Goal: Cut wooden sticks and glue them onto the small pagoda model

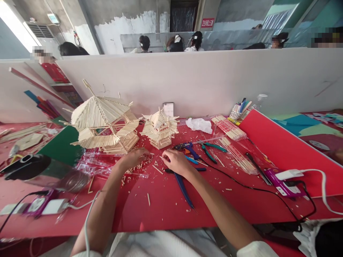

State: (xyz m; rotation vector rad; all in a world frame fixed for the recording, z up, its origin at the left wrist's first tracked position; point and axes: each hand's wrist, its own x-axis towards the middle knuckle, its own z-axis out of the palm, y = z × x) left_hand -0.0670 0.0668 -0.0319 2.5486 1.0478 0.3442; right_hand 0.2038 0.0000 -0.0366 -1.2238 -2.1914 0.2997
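My left hand reaches over scattered short stick offcuts, its fingers stretched out and partly hidden behind the hand. My right hand is closed in a pinch just right of it; what sits between the fingertips is too small to make out. Beyond the hands stands a small pagoda model built of wooden sticks. A larger stick pavilion stands to its left. Beside my right hand lie a blue glue gun and green-handled pliers. Dark blue-handled cutters lie under my right wrist.
Bundles of wooden sticks lie at the right near a red board. Purple power strips with cables sit at both sides. A clear bottle lies at the left. A white partition borders the table; people sit beyond.
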